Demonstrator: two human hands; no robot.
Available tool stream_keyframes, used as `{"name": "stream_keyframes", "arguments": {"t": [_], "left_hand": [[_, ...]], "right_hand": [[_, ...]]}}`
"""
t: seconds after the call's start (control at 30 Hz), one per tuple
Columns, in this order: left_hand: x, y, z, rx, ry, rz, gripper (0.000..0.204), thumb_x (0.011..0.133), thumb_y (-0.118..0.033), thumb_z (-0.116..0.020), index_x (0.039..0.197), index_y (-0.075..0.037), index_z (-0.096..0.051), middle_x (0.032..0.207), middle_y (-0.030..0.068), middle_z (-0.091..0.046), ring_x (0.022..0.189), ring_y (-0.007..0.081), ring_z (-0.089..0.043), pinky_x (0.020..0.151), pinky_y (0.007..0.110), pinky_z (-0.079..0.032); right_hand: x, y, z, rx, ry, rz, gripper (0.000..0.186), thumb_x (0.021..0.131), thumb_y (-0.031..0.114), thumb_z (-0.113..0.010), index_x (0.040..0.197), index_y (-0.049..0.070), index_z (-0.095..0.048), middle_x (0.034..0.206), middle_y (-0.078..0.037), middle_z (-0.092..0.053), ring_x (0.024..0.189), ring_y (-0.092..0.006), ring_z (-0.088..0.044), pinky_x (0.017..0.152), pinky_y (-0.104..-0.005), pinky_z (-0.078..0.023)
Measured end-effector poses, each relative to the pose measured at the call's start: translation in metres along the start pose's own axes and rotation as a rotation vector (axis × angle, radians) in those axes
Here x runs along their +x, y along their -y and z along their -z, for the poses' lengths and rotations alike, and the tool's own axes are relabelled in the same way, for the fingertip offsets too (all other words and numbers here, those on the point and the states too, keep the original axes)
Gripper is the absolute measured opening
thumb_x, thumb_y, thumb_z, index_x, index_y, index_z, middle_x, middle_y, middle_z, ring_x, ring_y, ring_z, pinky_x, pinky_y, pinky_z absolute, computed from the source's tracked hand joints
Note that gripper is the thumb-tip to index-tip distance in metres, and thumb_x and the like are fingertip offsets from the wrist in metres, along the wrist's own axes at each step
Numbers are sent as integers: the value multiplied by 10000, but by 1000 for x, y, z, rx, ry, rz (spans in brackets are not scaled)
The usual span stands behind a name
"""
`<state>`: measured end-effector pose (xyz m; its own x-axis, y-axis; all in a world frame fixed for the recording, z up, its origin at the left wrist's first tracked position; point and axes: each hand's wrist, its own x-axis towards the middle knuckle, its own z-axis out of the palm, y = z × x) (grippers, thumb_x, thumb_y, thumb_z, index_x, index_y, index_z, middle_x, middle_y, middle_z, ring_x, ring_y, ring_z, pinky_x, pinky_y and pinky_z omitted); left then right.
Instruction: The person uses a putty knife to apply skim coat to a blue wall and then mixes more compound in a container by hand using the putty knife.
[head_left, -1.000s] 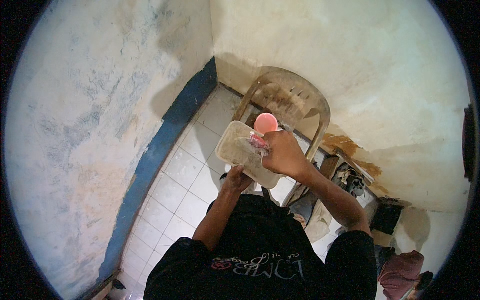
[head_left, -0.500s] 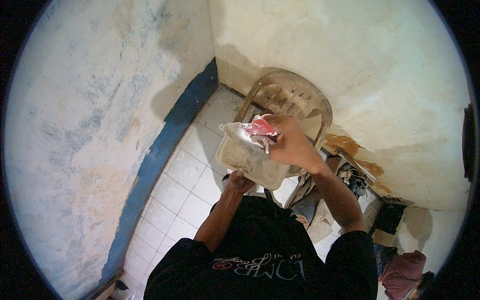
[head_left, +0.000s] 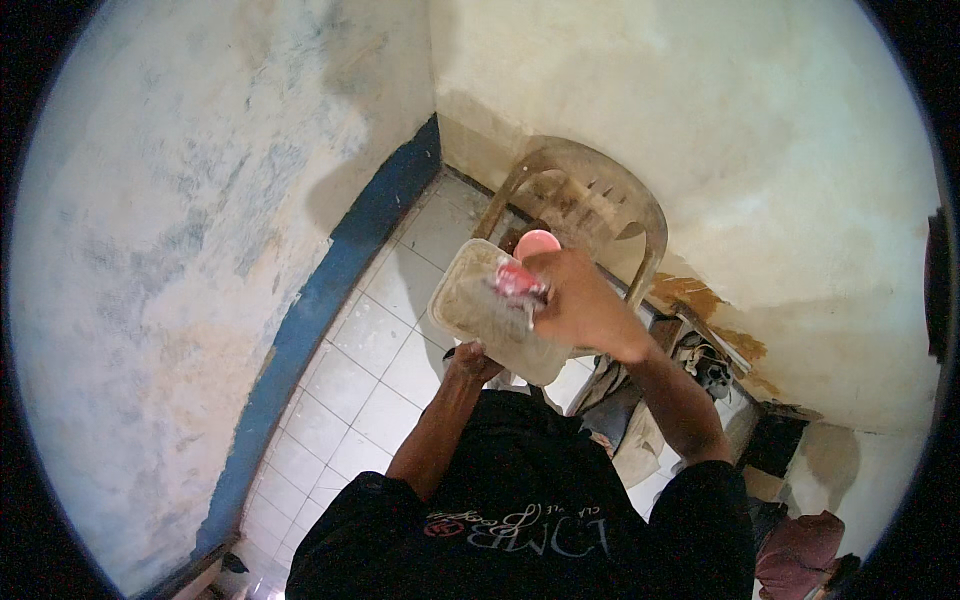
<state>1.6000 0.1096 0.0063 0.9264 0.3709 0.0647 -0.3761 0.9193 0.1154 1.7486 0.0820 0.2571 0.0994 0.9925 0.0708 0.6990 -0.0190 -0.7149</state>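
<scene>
My left hand [head_left: 476, 362] grips the near edge of a shallow rectangular plastic tub [head_left: 456, 302], whitish and smeared inside. The tub sits in front of my body, tilted a little. Over it, my right hand [head_left: 590, 305] is closed on a red scraper [head_left: 516, 280] coated with white paste. The scraper is blurred, and its lower part lies over the tub's inside; I cannot tell whether it touches the tub. Just beyond my right hand shows a round pink container [head_left: 538, 241], partly hidden by that hand.
A dirty beige plastic chair [head_left: 600, 165] stands by the wall corner. The left wall [head_left: 200, 220] is patchy white above a blue band [head_left: 330, 275]. Bags and cloths [head_left: 630, 425] lie on the white tiled floor [head_left: 370, 350] at right. A maroon cloth [head_left: 800, 555] lies farther right.
My right hand and the scraper have shifted slightly down and inward over the tub. The tub has turned a little, and the pink container is now visible. My left hand stays put.
</scene>
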Motion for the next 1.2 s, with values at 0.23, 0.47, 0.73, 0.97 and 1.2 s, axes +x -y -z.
{"name": "stream_keyframes", "arguments": {"t": [0.23, 0.47, 0.73, 0.97, 1.2], "left_hand": [[-11, -7, 0, 86, -87, -84, 940, 604, -259, -779, 1386, -67, -292, 1350, 150, -435, 1235, 322, -445, 1054, 490, -358], [-14, -10, 8, 66, -58, -138, 986, 576, -254, -771, 1404, -91, -261, 1368, 146, -404, 1244, 337, -425, 1053, 517, -346], [-8, -10, -33, 107, -48, -163, 906, 628, -239, -777, 1380, -61, -304, 1340, 135, -449, 1214, 311, -468, 1050, 485, -358], [-9, -7, -16, 118, -161, -25, 1008, 569, -272, -806, 1404, -115, -263, 1388, 141, -386, 1259, 357, -406, 1035, 555, -352], [-11, -8, -15, 169, -46, -40, 859, 669, -305, -778, 1368, -90, -327, 1341, 144, -435, 1231, 334, -435, 1027, 525, -369]], "right_hand": [[-2, 11, 14, -125, 5, -78, 282, 564, 72, -625, 840, 18, -637, 785, -199, -614, 745, -390, -594, 683, -411, -491], [-8, -10, -4, -148, -45, 8, 331, 549, 106, -638, 874, 39, -650, 748, -179, -602, 721, -368, -601, 665, -416, -488], [-11, 4, -6, -160, -13, 23, 357, 526, 75, -638, 881, 43, -661, 771, -174, -612, 711, -381, -604, 624, -426, -481], [-18, 10, -23, -254, 136, -75, 397, 517, 78, -630, 912, 50, -660, 810, -160, -612, 773, -363, -604, 679, -420, -492], [-25, 12, -15, -297, -145, 79, 400, 529, 86, -649, 928, 59, -659, 863, -104, -603, 849, -294, -603, 709, -391, -509]]}}
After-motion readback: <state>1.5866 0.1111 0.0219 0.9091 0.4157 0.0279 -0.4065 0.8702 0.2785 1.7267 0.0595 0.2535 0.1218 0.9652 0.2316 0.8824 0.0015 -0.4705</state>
